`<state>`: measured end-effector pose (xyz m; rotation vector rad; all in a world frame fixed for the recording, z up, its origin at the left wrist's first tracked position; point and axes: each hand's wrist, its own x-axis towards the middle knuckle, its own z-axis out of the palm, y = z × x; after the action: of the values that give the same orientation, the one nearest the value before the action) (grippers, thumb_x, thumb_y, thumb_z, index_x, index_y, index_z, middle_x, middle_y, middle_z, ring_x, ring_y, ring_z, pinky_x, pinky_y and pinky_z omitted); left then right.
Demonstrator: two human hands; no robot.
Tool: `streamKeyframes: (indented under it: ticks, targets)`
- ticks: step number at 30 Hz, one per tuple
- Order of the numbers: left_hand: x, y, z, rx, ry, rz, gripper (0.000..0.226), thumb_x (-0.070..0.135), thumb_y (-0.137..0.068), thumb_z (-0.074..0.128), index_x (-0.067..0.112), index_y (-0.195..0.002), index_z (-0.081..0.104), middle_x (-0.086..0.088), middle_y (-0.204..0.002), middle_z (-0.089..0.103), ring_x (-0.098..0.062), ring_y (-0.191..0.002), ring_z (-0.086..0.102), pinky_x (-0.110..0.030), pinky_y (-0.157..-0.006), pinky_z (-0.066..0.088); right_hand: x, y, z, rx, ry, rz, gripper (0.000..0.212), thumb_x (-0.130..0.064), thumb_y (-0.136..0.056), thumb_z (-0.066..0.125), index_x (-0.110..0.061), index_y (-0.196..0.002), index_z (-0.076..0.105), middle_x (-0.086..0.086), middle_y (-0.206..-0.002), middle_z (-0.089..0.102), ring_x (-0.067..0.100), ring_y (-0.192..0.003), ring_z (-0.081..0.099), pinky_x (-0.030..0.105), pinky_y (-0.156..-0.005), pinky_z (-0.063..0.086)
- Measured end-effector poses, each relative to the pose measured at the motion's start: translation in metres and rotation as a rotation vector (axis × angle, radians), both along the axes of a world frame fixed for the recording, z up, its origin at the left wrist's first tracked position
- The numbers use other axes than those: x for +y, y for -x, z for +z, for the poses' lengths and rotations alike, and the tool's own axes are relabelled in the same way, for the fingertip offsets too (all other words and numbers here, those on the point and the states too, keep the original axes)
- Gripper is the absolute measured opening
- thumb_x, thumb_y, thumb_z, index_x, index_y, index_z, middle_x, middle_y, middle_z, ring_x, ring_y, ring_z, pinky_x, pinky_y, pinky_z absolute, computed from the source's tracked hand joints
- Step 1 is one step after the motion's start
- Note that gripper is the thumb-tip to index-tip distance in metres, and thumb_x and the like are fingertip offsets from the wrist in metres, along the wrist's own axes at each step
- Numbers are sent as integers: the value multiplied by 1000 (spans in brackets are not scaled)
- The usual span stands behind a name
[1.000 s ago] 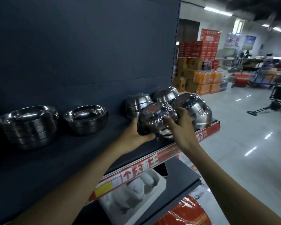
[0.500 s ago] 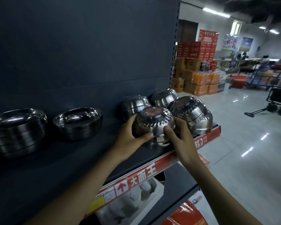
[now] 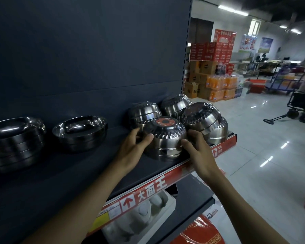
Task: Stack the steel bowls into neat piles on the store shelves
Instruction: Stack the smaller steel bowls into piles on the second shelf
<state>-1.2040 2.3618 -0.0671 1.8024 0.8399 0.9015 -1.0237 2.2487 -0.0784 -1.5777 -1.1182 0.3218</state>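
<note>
A small pile of upturned steel bowls [image 3: 165,138], the top one with a red sticker on its base, stands on the dark shelf [image 3: 81,173] near the front edge. My left hand [image 3: 132,148] grips its left side and my right hand [image 3: 197,150] grips its right side. Three more piles of upturned bowls surround it: one behind at the left [image 3: 144,111], one at the back [image 3: 176,104], one to the right [image 3: 204,120]. Two piles of upright bowls stand further left, the nearer [image 3: 81,131] and the farther [image 3: 14,138].
A red price strip [image 3: 148,189] runs along the shelf's front edge. Below it sit a white boxed item [image 3: 144,212] and red packaging [image 3: 197,233]. To the right lies an open tiled aisle [image 3: 253,155] with stacked cartons [image 3: 211,74] and a trolley [image 3: 299,106].
Both hands have kept hold of the front pile and set it slightly lower and nearer the shelf's front edge. The camera has shifted a little to the right.
</note>
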Motion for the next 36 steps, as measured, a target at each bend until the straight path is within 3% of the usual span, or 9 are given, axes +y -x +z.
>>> streamKeyframes:
  ticks: [4,10,14,19,23,25,29,33,36]
  targets:
    - [3,-1,-5,4,-24,-29,45,60,-76,59,35,-111,69,14,-112,71,-5,-111,63,-32,-100,48,1,1,5,-36,54,-32,59,-53,-78,48,-19,-126,56,-1,-118,61,17,-106,58,35,-92,45]
    - [-2,-1,-1,22,-103,19,56,68,-71,57,30,-111,70,4,-119,66,-12,-111,62,-43,-100,50,0,5,8,65,32,1,34,-43,-88,56,-25,-117,57,-6,-105,67,16,-101,64,34,-88,49]
    - [-10,3,6,17,-173,41,61,69,-71,56,28,-115,68,3,-119,61,-15,-112,60,-45,-101,49,-5,13,17,80,-9,23,56,-53,-79,51,-27,-128,55,-5,-113,67,17,-106,63,40,-95,49]
    - [-22,29,25,-34,-240,81,52,68,-76,56,35,-114,65,7,-116,63,-11,-110,61,-40,-98,50,-16,37,42,-7,-133,53,68,-53,-82,52,-29,-145,43,-12,-132,57,13,-120,55,42,-104,45]
    - [-40,73,42,-106,-282,90,20,42,-91,63,34,-110,63,12,-110,69,1,-102,63,-19,-85,47,-16,79,62,-54,-272,77,69,-50,-83,50,-30,-148,40,-20,-137,47,5,-126,46,29,-105,39]
    - [-47,102,41,-130,-293,100,26,45,-88,62,36,-113,63,13,-106,72,1,-99,66,-17,-84,50,-13,108,64,-41,-310,119,69,-48,-84,50,-32,-150,37,-19,-135,46,6,-126,46,27,-103,39]
    - [-50,163,25,-99,-334,210,39,65,-74,56,47,-110,59,10,-94,73,-2,-87,68,-17,-74,49,1,165,48,-5,-337,218,71,-51,-82,53,-36,-149,36,-16,-125,50,11,-120,50,39,-105,44]
    - [-48,214,11,-86,-345,313,54,63,-71,60,43,-121,58,13,-95,72,-6,-83,67,-21,-73,51,17,206,28,153,-300,372,75,-49,-76,59,-34,-148,41,-4,-135,53,12,-125,53,45,-109,42]
    - [-44,241,6,-84,-356,370,58,60,-67,66,51,-121,51,8,-93,71,-8,-82,67,-20,-73,52,24,221,18,202,-259,480,75,-46,-76,64,-34,-147,42,-2,-139,57,15,-124,56,49,-107,45]
